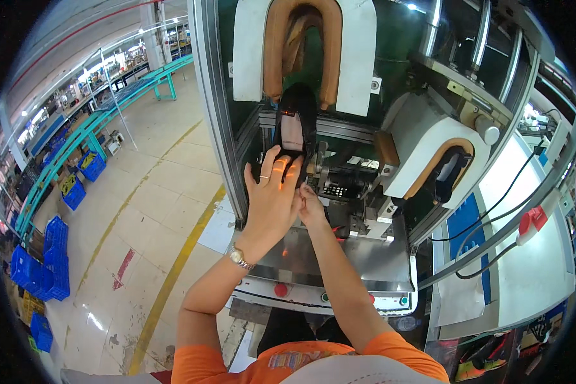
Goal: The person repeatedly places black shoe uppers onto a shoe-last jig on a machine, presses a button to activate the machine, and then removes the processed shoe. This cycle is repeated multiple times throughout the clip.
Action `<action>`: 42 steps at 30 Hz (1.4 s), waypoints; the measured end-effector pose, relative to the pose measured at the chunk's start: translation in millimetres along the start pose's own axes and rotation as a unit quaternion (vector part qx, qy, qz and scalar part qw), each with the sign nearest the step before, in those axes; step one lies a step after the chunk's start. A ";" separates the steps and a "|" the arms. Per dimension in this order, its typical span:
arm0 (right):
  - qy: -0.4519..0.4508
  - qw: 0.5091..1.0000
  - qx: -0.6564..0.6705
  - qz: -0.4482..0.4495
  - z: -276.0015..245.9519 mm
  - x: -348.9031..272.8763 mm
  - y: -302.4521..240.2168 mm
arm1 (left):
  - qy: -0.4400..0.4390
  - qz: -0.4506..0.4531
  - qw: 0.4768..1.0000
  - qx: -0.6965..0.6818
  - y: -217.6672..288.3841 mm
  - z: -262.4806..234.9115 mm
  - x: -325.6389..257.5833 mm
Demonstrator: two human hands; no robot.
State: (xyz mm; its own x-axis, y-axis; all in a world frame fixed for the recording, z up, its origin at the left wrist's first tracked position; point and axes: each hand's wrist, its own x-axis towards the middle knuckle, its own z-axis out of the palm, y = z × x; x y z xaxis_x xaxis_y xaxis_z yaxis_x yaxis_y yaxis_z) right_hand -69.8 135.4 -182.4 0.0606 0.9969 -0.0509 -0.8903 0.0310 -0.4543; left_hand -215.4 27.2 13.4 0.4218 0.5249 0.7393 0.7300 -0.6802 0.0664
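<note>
A black shoe (294,128) stands toe-up on a support at the front of a grey machine (390,96), directly below the machine's tan, horseshoe-shaped pad (301,38). Its pale sole faces the person. The left hand (272,195) lies flat against the lower part of the shoe, fingers spread and pointing up, with the fingertips touching the shoe's left edge and sole; an orange light from the machine falls across the fingers. It presses rather than grips, the palm staying open. The right hand (312,206) sits just beside the left hand, below the shoe's heel, its fingers curled in toward the clamp parts there; whether it has hold of anything cannot be told, because the left hand hides its fingertips. A wristwatch (239,256) is on the left wrist. To the right of the shoe, a second tan-lined white pad (429,153) holds another dark shoe. Below the hands, the machine's metal surface (358,262) carries red and green buttons along its front edge.
</note>
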 end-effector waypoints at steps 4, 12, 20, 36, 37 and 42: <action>0.024 1.000 -0.003 -0.013 8.4 -0.2 3.8 | 0.012 -0.015 1.000 0.009 5.3 -1.4 -4.2; 0.094 0.981 -0.171 0.008 -13.1 -63.6 -9.5 | 0.139 -0.101 0.976 -0.130 -34.9 -2.8 -71.1; 0.275 0.764 -0.508 -0.288 -152.9 -197.4 -94.1 | -0.120 -0.590 0.749 -0.278 -116.6 95.0 -311.8; 0.515 0.444 -0.634 -0.370 -214.9 -326.4 -153.8 | -0.012 -0.543 0.806 -0.236 -107.7 128.0 -346.1; 0.504 0.398 -0.669 -0.375 -221.0 -330.5 -154.4 | 0.001 -0.538 0.819 -0.202 -105.9 130.5 -346.5; 0.446 0.488 -0.620 -0.423 -182.5 -344.5 -143.3 | 0.092 -0.350 0.931 -0.054 -34.2 100.4 -283.9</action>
State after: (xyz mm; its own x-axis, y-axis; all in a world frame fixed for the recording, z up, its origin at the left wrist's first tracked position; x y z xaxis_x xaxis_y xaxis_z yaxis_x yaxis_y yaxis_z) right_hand 119.2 -225.8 -262.1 0.8340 0.2207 0.5058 0.5474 -0.2151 -0.8087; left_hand -306.2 -47.1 -266.0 -0.2433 0.7685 0.5918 0.7283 -0.2582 0.6348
